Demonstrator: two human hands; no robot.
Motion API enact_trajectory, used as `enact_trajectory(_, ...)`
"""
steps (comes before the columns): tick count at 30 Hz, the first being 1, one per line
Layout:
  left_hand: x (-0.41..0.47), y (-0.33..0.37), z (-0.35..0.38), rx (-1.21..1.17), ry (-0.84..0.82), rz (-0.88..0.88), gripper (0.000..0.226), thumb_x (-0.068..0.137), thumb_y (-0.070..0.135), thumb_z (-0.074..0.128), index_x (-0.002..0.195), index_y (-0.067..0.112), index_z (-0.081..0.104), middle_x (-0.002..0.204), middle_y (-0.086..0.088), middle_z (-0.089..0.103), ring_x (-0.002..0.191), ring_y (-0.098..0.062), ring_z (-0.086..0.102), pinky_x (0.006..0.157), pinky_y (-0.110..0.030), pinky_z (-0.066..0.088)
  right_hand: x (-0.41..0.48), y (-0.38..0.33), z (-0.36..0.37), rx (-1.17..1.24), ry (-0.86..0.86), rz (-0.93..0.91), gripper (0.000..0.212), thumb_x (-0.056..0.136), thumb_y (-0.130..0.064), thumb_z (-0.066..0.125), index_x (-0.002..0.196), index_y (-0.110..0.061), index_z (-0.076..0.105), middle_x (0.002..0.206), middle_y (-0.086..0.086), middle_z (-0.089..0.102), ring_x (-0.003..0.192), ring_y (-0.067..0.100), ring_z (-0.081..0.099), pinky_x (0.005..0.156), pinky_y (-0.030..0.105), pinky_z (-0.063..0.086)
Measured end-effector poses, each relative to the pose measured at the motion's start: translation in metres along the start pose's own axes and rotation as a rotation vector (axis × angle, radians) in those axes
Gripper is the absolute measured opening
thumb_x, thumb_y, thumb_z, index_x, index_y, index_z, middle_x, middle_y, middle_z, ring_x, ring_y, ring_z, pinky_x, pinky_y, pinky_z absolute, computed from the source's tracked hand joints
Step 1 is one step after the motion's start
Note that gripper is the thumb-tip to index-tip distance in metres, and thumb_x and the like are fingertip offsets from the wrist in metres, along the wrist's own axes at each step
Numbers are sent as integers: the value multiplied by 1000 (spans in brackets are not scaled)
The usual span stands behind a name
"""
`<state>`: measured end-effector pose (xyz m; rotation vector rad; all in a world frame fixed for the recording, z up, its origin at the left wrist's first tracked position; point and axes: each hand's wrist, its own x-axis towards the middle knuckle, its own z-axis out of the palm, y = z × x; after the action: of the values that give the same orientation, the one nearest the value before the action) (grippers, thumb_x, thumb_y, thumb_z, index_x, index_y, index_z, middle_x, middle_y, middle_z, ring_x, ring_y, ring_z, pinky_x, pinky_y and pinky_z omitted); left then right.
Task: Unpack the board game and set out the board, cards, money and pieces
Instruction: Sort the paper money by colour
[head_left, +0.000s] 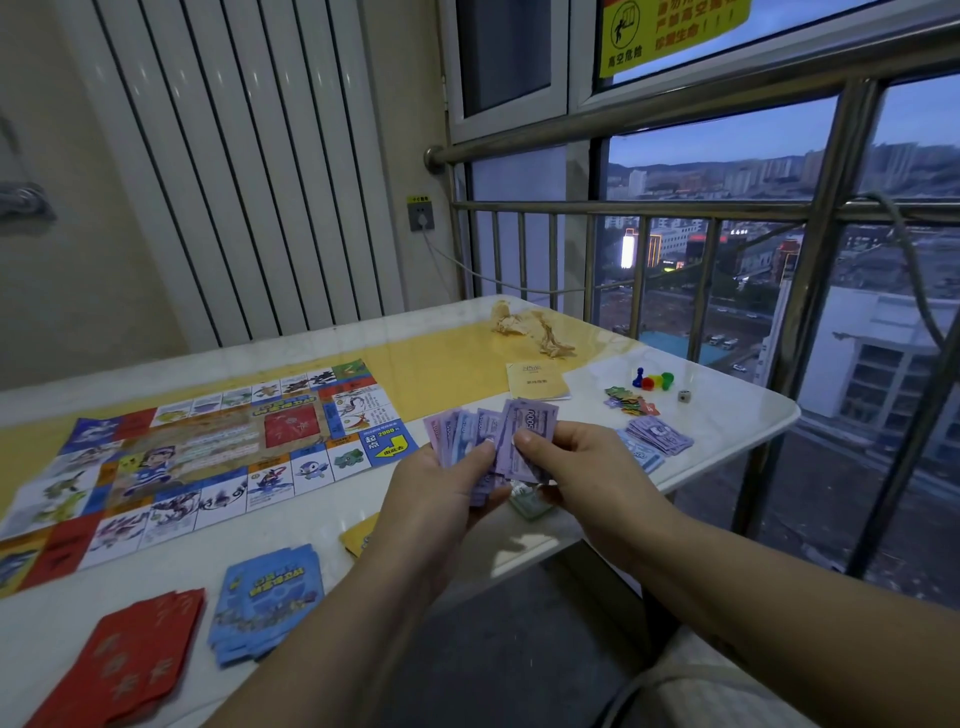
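Observation:
Both hands hold a fanned bundle of purple play money (488, 436) above the table's near edge. My left hand (441, 493) grips the lower left of the fan, my right hand (576, 467) pinches the right-hand notes. The paper game board (208, 452) lies unfolded flat on the left. A red card stack (135, 660) and a blue card stack (267, 597) lie near the front edge. More money piles (654, 439) rest at the right. Coloured pawns (652, 379), a white die (684, 396) and small tokens (628, 401) sit at the far right.
A yellow booklet (537, 380) and a crumpled wrapper (535, 327) lie at the back of the white-and-yellow table (457, 364). A yellow card (358, 535) peeks out beside my left wrist. A metal railing (727, 208) and window stand right of the table.

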<state>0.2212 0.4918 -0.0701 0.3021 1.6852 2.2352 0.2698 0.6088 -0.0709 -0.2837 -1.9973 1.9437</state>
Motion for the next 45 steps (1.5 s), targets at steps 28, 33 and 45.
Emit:
enact_trajectory(28,4,4,27,-247,69,-278,10,90,16,60,88,6,61,68,-3,63,57,-7,57,35,-12,37,30,-20,-48,-468,78,-49,26,101,-19,40,120,-17,57,101,3,64,79,12,56,72,30,47)
enact_trajectory(33,7,13,22,-380,10,-330,21,99,12,40,99,-2,56,91,-12,62,79,-17,57,59,-23,45,70,-12,-128,-1010,216,-15,40,100,-17,39,140,-9,42,126,13,57,101,21,54,78,22,40)
enact_trajectory(45,8,2,25,-333,-110,-298,25,96,-4,41,118,-6,52,95,-14,71,76,-18,71,52,-21,56,63,9,-120,-1195,366,-105,44,98,-36,44,138,-19,45,136,10,48,126,29,35,102,40,33)
